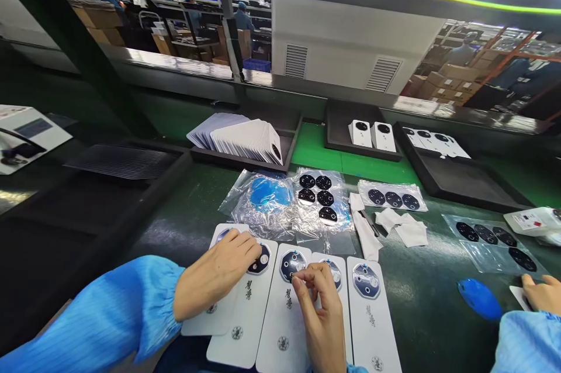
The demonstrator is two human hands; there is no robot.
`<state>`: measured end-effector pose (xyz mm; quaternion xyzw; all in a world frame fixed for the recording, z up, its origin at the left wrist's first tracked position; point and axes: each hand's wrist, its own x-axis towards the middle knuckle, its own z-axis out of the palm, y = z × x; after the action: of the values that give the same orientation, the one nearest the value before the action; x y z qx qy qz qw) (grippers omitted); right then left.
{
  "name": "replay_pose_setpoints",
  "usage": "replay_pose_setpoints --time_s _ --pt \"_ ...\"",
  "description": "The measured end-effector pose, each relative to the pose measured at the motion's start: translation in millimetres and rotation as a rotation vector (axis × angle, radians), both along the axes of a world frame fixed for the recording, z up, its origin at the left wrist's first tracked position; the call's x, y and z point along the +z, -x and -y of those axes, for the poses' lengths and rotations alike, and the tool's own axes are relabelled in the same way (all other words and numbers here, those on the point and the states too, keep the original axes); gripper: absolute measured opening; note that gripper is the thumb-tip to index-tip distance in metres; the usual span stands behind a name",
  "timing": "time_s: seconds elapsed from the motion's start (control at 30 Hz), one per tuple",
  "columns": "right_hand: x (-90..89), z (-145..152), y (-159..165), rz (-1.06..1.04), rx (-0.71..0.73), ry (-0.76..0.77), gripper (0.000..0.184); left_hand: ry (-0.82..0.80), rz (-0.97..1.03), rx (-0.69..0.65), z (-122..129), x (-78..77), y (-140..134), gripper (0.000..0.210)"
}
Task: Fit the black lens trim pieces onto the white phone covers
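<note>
White phone back covers lie in a row in front of me, each with a round dark lens plate near its top end. My left hand [225, 265] lies across the leftmost cover [210, 317], its fingers bent and together, fingertips by the lens plate [260, 260] of the second cover [239, 314]. Its thumb and whatever it grips are hidden. Over the middle cover [280, 314], my right hand [322, 308] pinches thumb and forefinger at the lower edge of the lens plate [291, 265]; anything between them is too small to make out. The rightmost cover [374, 326] lies untouched.
Behind the row lie plastic film with round black plates [324, 197], a blue-backed bundle [269, 193] and white cloths [366, 232]. Trays hold fanned white covers [248, 139] and upright ones [383, 136]. At right, a co-worker's hand [543, 293] is near a blue oval piece [480, 298].
</note>
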<state>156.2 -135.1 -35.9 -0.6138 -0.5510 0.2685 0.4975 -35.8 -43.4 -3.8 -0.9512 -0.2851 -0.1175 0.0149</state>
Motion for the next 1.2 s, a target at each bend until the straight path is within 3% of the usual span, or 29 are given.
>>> replay_pose_setpoints --time_s 0.1,0.23,0.5,0.73,1.2 --pt "-2.4 -0.4 -1.0 0.014 -0.002 -0.012 0.015 0.036 0.16 0.054 6.7 -4.5 6.2 0.032" --pt "-4.3 -1.6 -0.7 0.028 0.008 -0.022 0.016 -0.071 0.366 0.082 21.6 -18.4 9.6 0.036" --pt "-4.7 -1.0 0.9 0.021 0.017 0.03 0.016 -0.215 0.337 0.15 29.5 -28.8 9.2 0.041" --pt "-2.2 -1.6 13.9 -0.081 -0.094 0.04 0.022 -0.197 0.396 0.173 33.0 -33.5 11.4 0.039" --pt "-3.0 -4.2 19.1 -0.06 -0.106 0.047 0.023 -0.143 0.494 0.18 31.0 -37.7 12.3 0.031"
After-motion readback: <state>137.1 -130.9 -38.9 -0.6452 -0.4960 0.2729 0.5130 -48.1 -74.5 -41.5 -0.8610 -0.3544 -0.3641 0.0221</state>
